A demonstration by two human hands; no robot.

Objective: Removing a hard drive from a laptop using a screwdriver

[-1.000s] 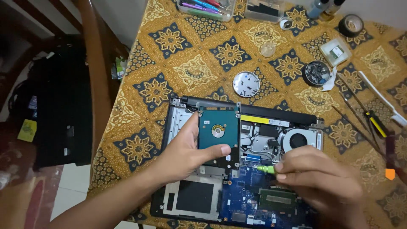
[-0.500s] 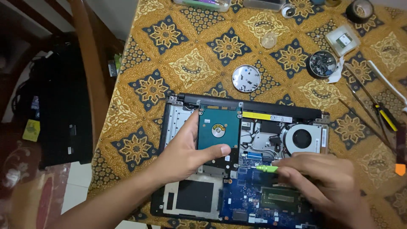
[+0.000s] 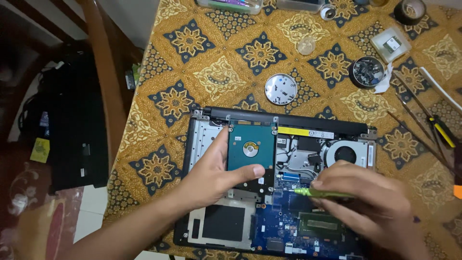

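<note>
An opened laptop [image 3: 202, 144] lies bottom-up on a patterned cloth, its blue circuit board and round fan [image 3: 345, 154] exposed. A teal hard drive [image 3: 251, 144] sits in its bay at the laptop's upper left. My left hand [image 3: 214, 175] grips the drive, thumb across its lower edge and fingers along its left side. My right hand [image 3: 370, 204] holds a small green-handled screwdriver [image 3: 320, 193], its tip pointing left onto the board just below and right of the drive.
A round metal lid with small screws [image 3: 281, 89] lies above the laptop. A dark round tin of parts [image 3: 366, 72], a small clear box [image 3: 391, 44], a tape roll [image 3: 409, 10] and several screwdrivers [image 3: 435, 126] lie at the right. A wooden chair back [image 3: 103, 86] stands left.
The view has shifted a little, so the laptop sits higher in frame. My right hand has edged left with the screwdriver. My left hand stays on the drive.
</note>
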